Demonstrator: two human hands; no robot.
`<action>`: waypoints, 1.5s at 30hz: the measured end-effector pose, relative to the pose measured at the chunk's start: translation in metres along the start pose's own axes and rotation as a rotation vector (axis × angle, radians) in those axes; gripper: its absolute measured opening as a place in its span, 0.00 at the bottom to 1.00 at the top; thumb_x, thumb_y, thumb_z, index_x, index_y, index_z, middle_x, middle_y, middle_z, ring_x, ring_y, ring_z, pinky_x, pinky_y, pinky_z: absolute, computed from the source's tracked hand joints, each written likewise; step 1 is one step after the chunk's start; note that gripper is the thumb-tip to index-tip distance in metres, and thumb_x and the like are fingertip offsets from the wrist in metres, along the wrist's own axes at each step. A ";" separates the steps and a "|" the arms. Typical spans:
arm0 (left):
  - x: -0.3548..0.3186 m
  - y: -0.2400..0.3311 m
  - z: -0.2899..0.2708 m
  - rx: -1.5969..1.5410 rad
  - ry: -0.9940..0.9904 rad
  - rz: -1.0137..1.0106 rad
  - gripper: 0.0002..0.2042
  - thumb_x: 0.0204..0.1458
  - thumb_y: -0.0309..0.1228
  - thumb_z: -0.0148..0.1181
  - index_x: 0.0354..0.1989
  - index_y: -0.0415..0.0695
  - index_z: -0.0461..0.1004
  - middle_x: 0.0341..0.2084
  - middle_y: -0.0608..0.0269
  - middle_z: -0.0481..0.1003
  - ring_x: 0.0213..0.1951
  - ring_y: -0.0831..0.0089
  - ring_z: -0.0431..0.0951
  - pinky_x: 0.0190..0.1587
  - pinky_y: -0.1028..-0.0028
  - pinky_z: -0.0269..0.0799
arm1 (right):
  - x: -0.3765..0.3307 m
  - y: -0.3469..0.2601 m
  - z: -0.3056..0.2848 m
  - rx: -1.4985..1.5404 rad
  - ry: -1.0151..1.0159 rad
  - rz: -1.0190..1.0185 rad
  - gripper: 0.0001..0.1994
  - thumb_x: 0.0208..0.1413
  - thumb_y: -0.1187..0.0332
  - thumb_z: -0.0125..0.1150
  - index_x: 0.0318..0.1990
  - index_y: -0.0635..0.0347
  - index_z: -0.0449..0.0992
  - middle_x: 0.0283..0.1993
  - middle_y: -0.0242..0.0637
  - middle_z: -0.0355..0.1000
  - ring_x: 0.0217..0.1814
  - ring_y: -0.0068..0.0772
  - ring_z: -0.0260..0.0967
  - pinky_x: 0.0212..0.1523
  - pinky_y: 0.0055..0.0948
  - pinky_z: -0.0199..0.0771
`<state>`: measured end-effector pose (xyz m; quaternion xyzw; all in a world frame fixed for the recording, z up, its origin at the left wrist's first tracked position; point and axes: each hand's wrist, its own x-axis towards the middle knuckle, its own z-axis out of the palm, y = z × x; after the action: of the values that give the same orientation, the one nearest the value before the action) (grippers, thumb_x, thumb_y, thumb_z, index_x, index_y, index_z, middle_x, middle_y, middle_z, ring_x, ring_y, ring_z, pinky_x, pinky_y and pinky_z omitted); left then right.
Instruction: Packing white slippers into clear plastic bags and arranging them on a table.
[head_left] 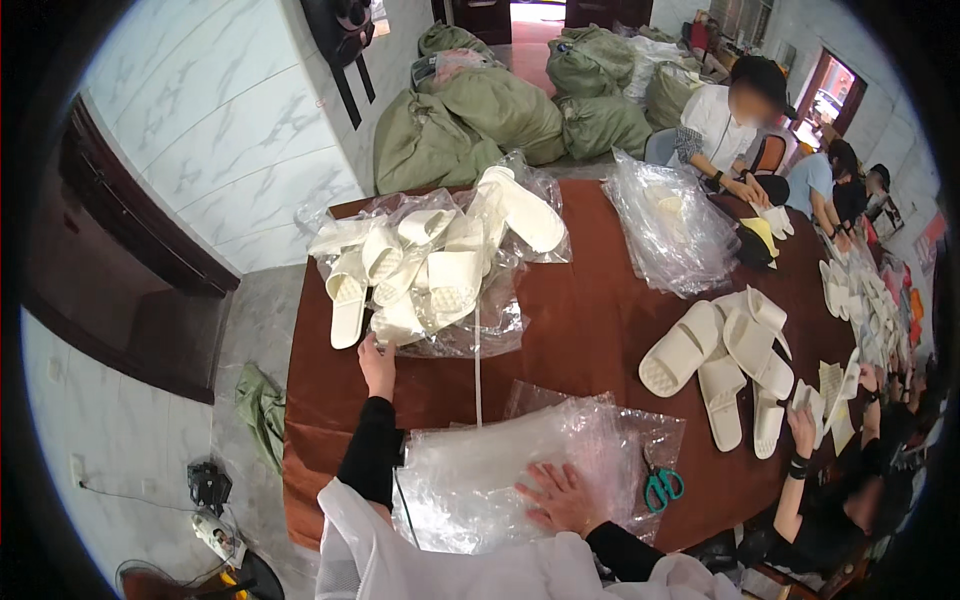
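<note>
My left hand point(378, 368) reaches to the near edge of a heap of cream slippers, its fingers apart beside the closest slipper point(398, 325). Whether the fingertips touch it is hard to make out. The heap lies partly on and among clear plastic bags point(505, 335). My right hand point(562, 498) rests flat, fingers spread, on a stack of clear plastic bags point(465, 475) in front of me. Teal-handled scissors point(663, 488) lie at the right side of that stack.
More cream slippers point(725, 350) lie on the brown tablecloth point(580, 300) to the right. A pile of clear bags point(670, 225) sits at the far side. Co-workers handle pieces along the right. Green sacks point(500, 110) stand behind the table.
</note>
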<state>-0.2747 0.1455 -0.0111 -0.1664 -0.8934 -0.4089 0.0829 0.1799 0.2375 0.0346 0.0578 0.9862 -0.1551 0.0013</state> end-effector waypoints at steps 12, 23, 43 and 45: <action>-0.037 0.075 -0.007 -0.515 -0.558 -0.299 0.06 0.51 0.27 0.60 0.32 0.38 0.75 0.21 0.66 0.74 0.22 0.77 0.74 0.25 0.76 0.70 | -0.003 0.008 0.001 0.042 -0.179 0.079 0.29 0.61 0.44 0.44 0.69 0.34 0.55 0.75 0.39 0.44 0.75 0.49 0.45 0.71 0.56 0.39; -0.120 0.084 -0.024 -0.501 -0.796 -0.011 0.12 0.56 0.24 0.54 0.49 0.40 0.68 0.41 0.59 0.74 0.42 0.70 0.77 0.38 0.69 0.78 | -0.005 -0.001 0.003 0.095 0.056 0.006 0.30 0.59 0.48 0.52 0.69 0.35 0.57 0.75 0.39 0.45 0.75 0.47 0.43 0.70 0.56 0.41; -0.282 0.066 -0.213 -0.595 -0.822 -0.393 0.23 0.54 0.23 0.59 0.59 0.40 0.66 0.32 0.70 0.72 0.28 0.86 0.70 0.27 0.84 0.65 | -0.027 0.011 -0.008 0.030 0.017 -0.065 0.25 0.62 0.50 0.47 0.66 0.40 0.62 0.69 0.45 0.56 0.73 0.48 0.48 0.71 0.51 0.40; -0.310 0.051 -0.203 -0.530 -0.728 -0.468 0.24 0.52 0.22 0.59 0.60 0.40 0.65 0.34 0.69 0.72 0.29 0.85 0.71 0.27 0.84 0.65 | -0.021 0.012 -0.014 -0.016 -0.001 -0.072 0.25 0.61 0.51 0.48 0.65 0.41 0.63 0.67 0.46 0.58 0.72 0.48 0.50 0.71 0.51 0.43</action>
<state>0.0345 -0.0483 0.0690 -0.1088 -0.7432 -0.5446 -0.3731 0.2025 0.2507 0.0442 0.0224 0.9889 -0.1470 -0.0033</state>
